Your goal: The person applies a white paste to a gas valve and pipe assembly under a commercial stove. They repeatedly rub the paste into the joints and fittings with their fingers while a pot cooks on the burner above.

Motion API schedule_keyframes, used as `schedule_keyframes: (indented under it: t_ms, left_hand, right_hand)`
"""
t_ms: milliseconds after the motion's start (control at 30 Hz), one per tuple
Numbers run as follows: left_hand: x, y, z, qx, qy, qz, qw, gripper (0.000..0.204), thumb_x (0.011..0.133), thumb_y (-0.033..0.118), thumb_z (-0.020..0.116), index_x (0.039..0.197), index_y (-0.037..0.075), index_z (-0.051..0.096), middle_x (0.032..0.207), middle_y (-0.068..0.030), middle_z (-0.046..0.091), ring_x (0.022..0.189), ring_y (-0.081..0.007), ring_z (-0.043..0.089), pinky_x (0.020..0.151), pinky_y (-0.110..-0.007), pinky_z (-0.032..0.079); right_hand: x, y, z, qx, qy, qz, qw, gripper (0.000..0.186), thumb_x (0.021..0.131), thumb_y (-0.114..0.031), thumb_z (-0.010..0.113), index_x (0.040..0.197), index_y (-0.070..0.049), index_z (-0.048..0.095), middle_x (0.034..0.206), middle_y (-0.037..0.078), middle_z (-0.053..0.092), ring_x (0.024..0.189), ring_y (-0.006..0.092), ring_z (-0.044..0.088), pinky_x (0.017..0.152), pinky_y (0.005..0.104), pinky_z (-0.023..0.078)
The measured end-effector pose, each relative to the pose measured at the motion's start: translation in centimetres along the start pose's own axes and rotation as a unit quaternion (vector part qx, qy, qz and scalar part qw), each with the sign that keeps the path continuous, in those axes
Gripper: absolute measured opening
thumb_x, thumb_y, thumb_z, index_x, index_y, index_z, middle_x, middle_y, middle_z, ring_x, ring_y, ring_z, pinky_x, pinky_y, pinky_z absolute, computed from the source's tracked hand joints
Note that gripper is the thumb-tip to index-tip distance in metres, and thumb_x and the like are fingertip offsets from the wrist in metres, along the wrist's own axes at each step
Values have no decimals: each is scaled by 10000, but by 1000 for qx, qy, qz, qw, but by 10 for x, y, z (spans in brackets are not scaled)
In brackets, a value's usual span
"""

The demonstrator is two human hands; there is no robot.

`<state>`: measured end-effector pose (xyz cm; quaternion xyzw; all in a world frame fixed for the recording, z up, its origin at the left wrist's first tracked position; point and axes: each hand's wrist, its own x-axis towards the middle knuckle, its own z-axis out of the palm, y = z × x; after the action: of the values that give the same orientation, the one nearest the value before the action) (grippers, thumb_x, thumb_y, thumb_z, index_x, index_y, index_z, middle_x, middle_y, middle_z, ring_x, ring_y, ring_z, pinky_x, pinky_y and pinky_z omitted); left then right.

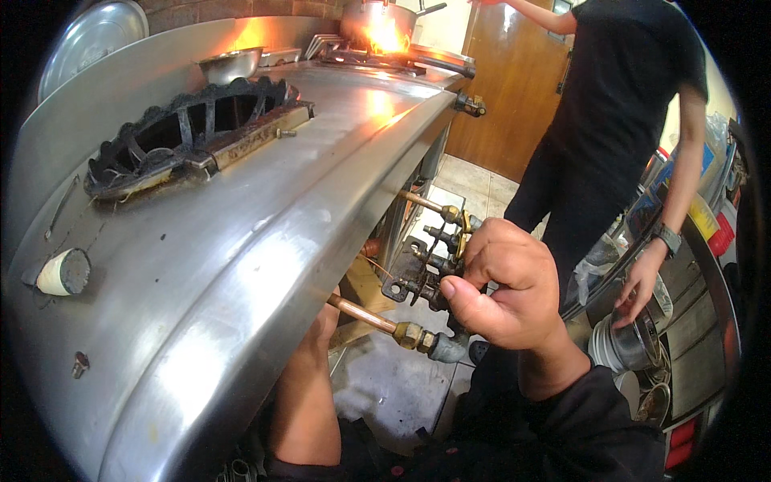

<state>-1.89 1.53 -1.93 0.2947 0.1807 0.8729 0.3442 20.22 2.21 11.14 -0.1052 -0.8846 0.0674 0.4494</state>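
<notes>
My right hand point(514, 281) is closed, thumb and bent fingers gripping a blackened gas valve assembly point(434, 261) at the stove's front edge. The part under the fingers is hidden. A copper pipe with a brass nut point(448, 214) meets the valve's far side. Nearer to me, another copper pipe point(363, 312) sticks out from below the stove edge, ending in a brass fitting point(414, 336) with a grey tip. My left hand point(323, 328) reaches under the edge beside this pipe; its fingers are out of sight behind the stove front.
On the steel stove top point(265, 257) are a black burner grate point(201, 120), a tape roll point(64, 273) and a small bolt point(80, 364). Flames rise around a pot point(377, 24) at the back. Another person point(618, 104) stands at right, by a shelf with stacked dishes point(614, 341).
</notes>
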Motion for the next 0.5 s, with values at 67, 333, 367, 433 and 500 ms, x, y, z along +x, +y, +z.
schedule_keyframes:
  t_ms: [67, 333, 367, 433, 500]
  left_hand:
    - [1, -1, 4, 3, 0, 9, 1000, 772, 749, 629, 730, 1245, 69, 538, 1071, -88, 648, 895, -211, 643, 720, -318, 494]
    - [-7, 13, 23, 55, -23, -4, 998, 708, 798, 615, 692, 1213, 61, 543, 1023, -90, 651, 851, -207, 654, 723, -315, 507]
    - [-7, 14, 24, 62, -32, -8, 998, 695, 808, 608, 686, 1210, 59, 544, 1018, -91, 652, 847, -207, 655, 722, -314, 508]
    - [-7, 11, 23, 51, -29, 11, 998, 675, 827, 593, 675, 1204, 49, 544, 1009, -99, 653, 847, -210, 655, 719, -314, 508]
    - [-5, 6, 18, 36, -8, 23, 999, 666, 838, 584, 666, 1201, 39, 542, 1001, -105, 654, 848, -214, 654, 716, -313, 508]
  right_hand:
    - [0, 0, -1, 2, 0, -3, 1000, 204, 700, -40, 750, 626, -62, 561, 660, 61, 552, 603, 202, 526, 544, 309, 386]
    - [1, 0, -2, -4, -4, -8, 1000, 206, 704, -43, 749, 624, -65, 560, 665, 63, 545, 603, 208, 527, 546, 314, 388]
    - [1, -1, -2, -6, -4, -9, 1000, 206, 705, -43, 749, 625, -65, 560, 664, 63, 545, 603, 209, 527, 547, 315, 388]
    - [1, -1, -3, -6, -2, -9, 1000, 207, 706, -43, 749, 627, -66, 559, 664, 64, 546, 605, 209, 528, 550, 315, 389]
    - [1, 0, -1, 1, -1, -11, 1000, 208, 707, -44, 749, 629, -66, 557, 665, 65, 548, 607, 209, 530, 554, 315, 391]
